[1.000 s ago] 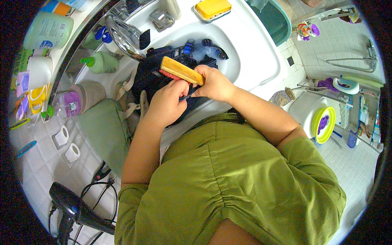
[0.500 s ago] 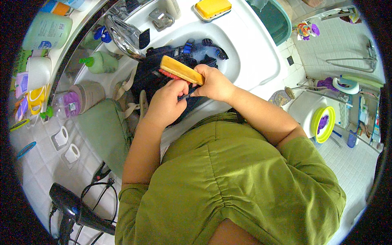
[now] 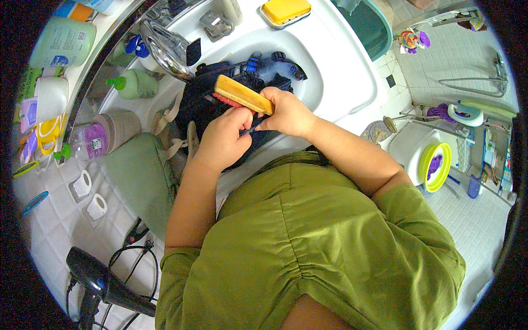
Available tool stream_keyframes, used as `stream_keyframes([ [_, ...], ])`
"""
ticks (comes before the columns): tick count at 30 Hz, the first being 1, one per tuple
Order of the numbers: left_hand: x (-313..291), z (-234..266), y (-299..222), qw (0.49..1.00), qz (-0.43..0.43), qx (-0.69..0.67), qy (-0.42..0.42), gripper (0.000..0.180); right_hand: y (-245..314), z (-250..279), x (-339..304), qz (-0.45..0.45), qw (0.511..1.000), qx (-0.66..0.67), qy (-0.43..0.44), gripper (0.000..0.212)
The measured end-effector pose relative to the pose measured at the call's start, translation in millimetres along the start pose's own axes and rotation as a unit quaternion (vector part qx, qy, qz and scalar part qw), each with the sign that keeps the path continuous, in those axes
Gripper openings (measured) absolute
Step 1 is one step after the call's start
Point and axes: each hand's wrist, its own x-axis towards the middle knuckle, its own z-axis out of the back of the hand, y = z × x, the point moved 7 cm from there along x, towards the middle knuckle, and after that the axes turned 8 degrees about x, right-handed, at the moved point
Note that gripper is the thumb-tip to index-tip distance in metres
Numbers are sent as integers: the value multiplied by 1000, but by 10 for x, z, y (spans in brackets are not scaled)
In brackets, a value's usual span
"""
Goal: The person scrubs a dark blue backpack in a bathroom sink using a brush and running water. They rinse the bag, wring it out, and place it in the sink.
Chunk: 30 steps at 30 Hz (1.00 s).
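Observation:
A black fabric bag (image 3: pixel 201 107) with straps and dark blue buckles lies bunched in the white sink (image 3: pixel 314 66), wet at its far side. Gripped in my right hand (image 3: pixel 290 114) is a scrub brush (image 3: pixel 242 92) with a yellow back and red bristles, held at its right end. The bristles face down toward my left hand (image 3: pixel 224 138). That hand is closed, its fingers pinching a dark strap (image 3: pixel 248 131) that runs between both hands. My fingers partly hide the strap and bristles.
The chrome faucet (image 3: pixel 168 52) stands at the sink's left rear. A yellow soap bar (image 3: pixel 286 9) rests in a dish at the back. A green pump bottle (image 3: pixel 137 84) is to the left, and a black hair dryer (image 3: pixel 102 280) with cords lies lower left. A teal tub (image 3: pixel 369 27) stands back right.
The brush has shifted very slightly to the left with my right hand. My left hand keeps its pinch on the strap, and the bag has barely moved.

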Motion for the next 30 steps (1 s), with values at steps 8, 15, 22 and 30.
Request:
stream_keyframes([
  [8, -4, -4, -19, 1000, 5, -16, 0, 17, -35, 7, 16, 9, 1000, -12, -3, 40],
  [15, 2, -27, -2, 998, 8, 42, 47, 15, -10, 0, 6, 16, 1000, -12, 2, 39],
  [22, -33, -11, 13, 998, 14, -51, -23, 17, -2, 5, 7, 6, 1000, -28, 3, 38],
  [30, -21, -33, 15, 999, -10, -42, -10, 18, -48, -11, 4, 4, 1000, 3, 6, 39],
])
